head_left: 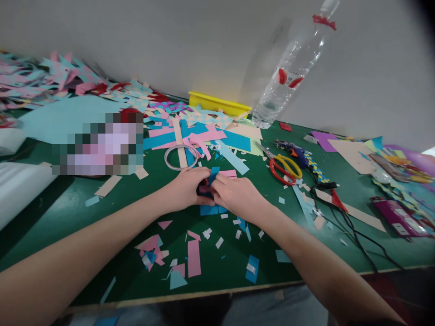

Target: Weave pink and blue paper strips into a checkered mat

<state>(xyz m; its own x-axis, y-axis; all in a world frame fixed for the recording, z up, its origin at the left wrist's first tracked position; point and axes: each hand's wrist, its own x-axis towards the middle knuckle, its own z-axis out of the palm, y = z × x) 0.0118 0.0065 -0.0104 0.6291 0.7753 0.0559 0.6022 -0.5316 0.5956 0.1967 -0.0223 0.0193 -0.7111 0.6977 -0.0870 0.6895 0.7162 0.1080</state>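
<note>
At the middle of the green table, both hands meet over a small piece of woven blue and pink paper strips [213,209]. Curled with thumb and fingers around its left side is my left hand [190,188]. My right hand [236,194] pinches the piece from the right, close to an upright blue strip end [215,172]. A pink strip [228,174] pokes out behind the right fingers. Much of the weave is hidden by the hands. Just beyond the left hand lies a roll of tape [166,158].
Red and yellow-handled scissors [282,170] lie right of the hands. A clear plastic bottle [288,77] leans at the wall beside a yellow tray [219,105]. Paper scraps [194,258] litter the front, and black cables [353,226] run to the table edge.
</note>
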